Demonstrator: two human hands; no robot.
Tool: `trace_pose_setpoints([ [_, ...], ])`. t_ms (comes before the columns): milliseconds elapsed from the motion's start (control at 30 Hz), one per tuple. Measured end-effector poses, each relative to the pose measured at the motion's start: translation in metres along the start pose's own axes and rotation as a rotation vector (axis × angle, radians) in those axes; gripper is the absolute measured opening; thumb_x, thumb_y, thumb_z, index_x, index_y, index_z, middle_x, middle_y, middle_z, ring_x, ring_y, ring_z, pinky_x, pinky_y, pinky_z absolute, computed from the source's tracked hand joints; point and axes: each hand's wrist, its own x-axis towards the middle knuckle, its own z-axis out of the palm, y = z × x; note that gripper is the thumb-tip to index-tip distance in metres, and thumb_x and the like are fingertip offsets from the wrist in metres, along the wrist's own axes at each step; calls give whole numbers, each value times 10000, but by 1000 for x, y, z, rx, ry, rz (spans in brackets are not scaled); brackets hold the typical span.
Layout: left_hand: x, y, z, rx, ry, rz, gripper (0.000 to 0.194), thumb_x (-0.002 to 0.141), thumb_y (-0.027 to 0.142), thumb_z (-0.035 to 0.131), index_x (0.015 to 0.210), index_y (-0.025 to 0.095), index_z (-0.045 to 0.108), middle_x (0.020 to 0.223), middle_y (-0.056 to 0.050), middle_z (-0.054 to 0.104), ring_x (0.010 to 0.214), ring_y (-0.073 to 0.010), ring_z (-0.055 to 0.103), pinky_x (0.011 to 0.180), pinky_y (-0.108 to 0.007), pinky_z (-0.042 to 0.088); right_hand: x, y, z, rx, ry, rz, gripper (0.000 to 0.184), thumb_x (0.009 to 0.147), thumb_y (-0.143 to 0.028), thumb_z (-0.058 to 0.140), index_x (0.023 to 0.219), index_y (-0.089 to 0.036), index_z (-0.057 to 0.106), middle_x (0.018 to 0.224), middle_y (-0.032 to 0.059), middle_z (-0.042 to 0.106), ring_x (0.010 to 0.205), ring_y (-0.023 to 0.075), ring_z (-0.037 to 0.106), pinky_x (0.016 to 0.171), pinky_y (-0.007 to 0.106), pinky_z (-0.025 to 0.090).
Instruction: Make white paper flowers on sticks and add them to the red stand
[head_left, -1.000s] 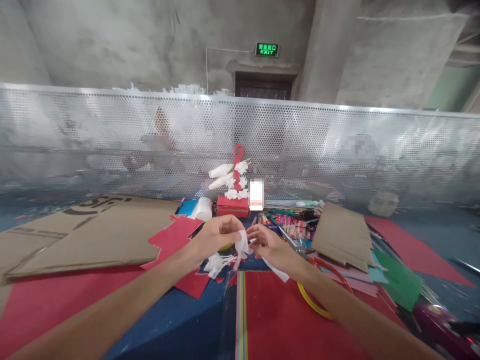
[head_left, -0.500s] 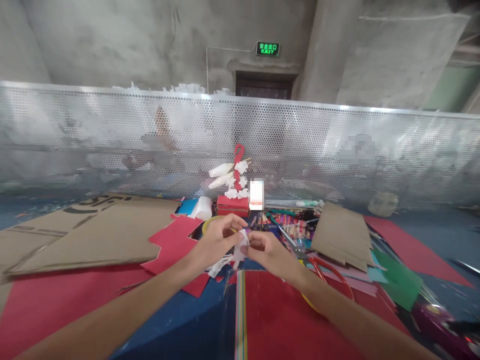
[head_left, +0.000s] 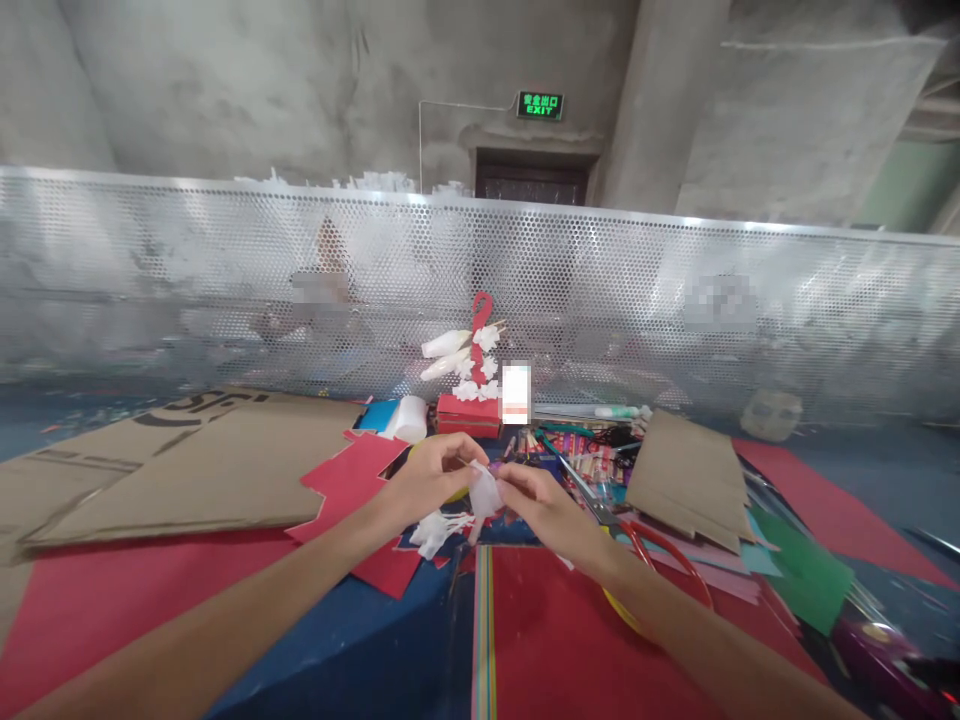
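Between both hands is a small piece of thin white paper [head_left: 486, 492], pinched from either side. My left hand [head_left: 441, 476] has its thumb and fingers closed on the paper's left edge. On the other edge, the fingertips of my right hand [head_left: 541, 506] press together. Just below my left hand lie several white paper flowers [head_left: 435, 532] with thin stems, on the blue table. Behind the hands stands a red paper ornament with a hooked top [head_left: 481, 312], with white flowers and buds around it, on a red box [head_left: 466, 414].
Flat cardboard [head_left: 225, 470] and red paper [head_left: 337, 485] cover the left side. Scissors with red handles [head_left: 667, 560] lie beside my right forearm, near another cardboard piece [head_left: 686, 480]. A stack of coloured sheets [head_left: 585, 630] is in front. A perforated metal screen [head_left: 600, 290] borders the back.
The white paper has been turned and spread wider between my fingers. Both hands stay close together in nearly the same place; the view has shifted slightly.
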Motion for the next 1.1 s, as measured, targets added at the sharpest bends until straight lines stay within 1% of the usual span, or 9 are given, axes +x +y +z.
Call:
trace_pose_setpoints([
  [100,1,-5,-2,-22,-26,6,156,793,281,605,857,140,615,843,-45,659,753,-153,611,706,-260,471,-1,3,0,-45,-7,-9,317,934,-429,461,843,-170,620,782,10,603,697,135,539,645,246,414],
  [233,5,-17,-5,-42,-30,13,172,801,292,611,872,135,610,849,-49,651,757,-158,610,706,-266,466,-1,10,-1,-147,-38,-8,305,898,-419,536,864,-153,680,768,18,635,705,146,552,631,243,403],
  [467,12,-33,-8,-62,0,-5,227,793,367,633,857,150,610,847,-42,664,761,-160,611,712,-264,454,3,15,-4,-93,-90,123,496,925,-535,428,936,-122,704,865,91,684,826,197,615,616,260,463],
  [633,16,-29,-14,-30,10,2,230,782,364,637,845,143,627,795,-31,657,709,-145,593,665,-252,429,11,13,-11,-31,-29,136,549,907,-610,415,1137,-162,635,1124,116,654,1037,240,604,696,308,522],
  [733,19,-31,-14,-9,23,4,221,772,355,642,823,141,619,755,-19,638,672,-133,573,630,-243,413,19,11,-14,-53,-5,81,545,855,-546,565,1254,-176,545,1236,129,612,1118,246,584,826,348,515],
  [833,23,-38,-12,4,18,16,222,768,358,650,825,146,611,709,0,614,640,-123,553,593,-231,397,30,12,-14,-87,-10,3,615,775,-420,704,1285,-151,488,1108,121,673,1044,236,623,894,366,480],
  [900,25,-43,-10,7,2,28,218,771,354,650,832,150,605,712,3,618,642,-123,559,595,-228,404,36,17,-11,-101,-10,-9,627,755,-371,722,1280,-139,469,949,83,704,907,224,659,832,365,491],
  [967,26,-46,-9,17,-8,34,208,772,345,650,834,152,601,723,0,625,653,-124,569,605,-228,415,41,22,-9,-99,-11,14,568,762,-355,707,1234,-130,486,837,56,705,801,218,671,752,350,500],
  [1100,25,-45,-12,66,-19,50,185,796,321,624,864,150,607,776,-19,652,689,-134,596,635,-236,439,46,30,-4,-59,-39,37,361,806,-399,645,1029,-134,546,821,82,720,799,233,689,718,332,499],
])
